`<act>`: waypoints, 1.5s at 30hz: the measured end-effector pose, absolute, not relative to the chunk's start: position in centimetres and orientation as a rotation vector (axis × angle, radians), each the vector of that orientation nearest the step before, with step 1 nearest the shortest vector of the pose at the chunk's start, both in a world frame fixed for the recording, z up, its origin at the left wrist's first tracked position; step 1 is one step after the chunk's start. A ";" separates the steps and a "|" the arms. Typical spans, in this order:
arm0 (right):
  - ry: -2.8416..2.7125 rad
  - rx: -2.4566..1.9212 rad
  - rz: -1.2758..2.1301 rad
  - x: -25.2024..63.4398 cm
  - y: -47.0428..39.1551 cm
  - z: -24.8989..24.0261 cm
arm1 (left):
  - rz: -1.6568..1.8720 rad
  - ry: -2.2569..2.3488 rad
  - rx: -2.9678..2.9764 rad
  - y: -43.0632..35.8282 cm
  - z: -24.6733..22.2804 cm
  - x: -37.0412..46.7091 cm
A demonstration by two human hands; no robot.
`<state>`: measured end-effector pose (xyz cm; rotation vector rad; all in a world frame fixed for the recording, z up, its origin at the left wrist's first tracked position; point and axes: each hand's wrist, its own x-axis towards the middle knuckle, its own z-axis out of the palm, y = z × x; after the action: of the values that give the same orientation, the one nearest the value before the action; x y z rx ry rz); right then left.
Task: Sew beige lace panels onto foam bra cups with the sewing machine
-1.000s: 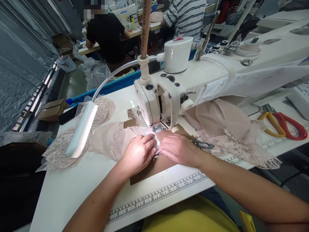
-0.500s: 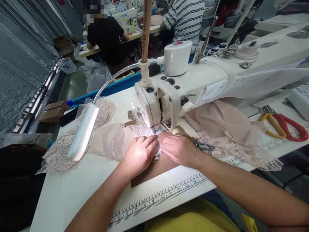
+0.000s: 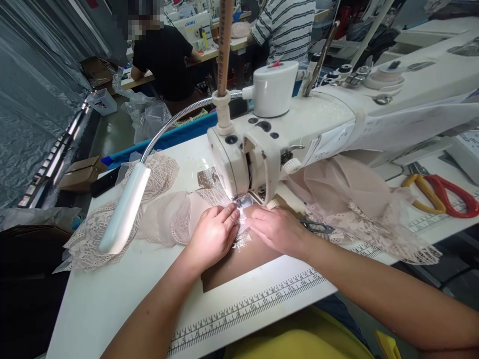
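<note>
Under the head of a white sewing machine [image 3: 229, 159] lies pale pink lace fabric [image 3: 187, 217], lit brightly near the needle. My left hand [image 3: 215, 232] presses on the lace just left of the presser foot, its fingers held together on the cloth. To the right of the needle, my right hand [image 3: 275, 230] pinches the edge of the same lace between thumb and fingers. A brown plate [image 3: 243, 262] covers the machine bed beneath both hands. The needle tip is partly hidden by the fingers.
A bendable lamp [image 3: 125, 209] hangs over a lace pile [image 3: 92, 237] at left. Sheer fabric [image 3: 346, 192], thread snips [image 3: 316, 227] and red-and-yellow-handled scissors [image 3: 454, 197] lie right. A printed ruler [image 3: 247, 306] runs along the front edge. Two people sit at machines behind.
My left hand has shifted slightly left and toward the machine, widening the gap between my hands and showing more lace. My right hand has barely moved.
</note>
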<state>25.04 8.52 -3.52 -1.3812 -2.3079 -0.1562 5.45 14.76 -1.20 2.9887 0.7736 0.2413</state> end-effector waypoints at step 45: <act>-2.396 -1.718 0.191 27.5 5.5 0.6 | 0.558 1.097 2.602 15.5 -0.8 3.0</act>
<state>27.47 5.51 0.65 -1.7181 -2.3964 0.1906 3.00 15.51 -0.79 2.6015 1.0970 0.5582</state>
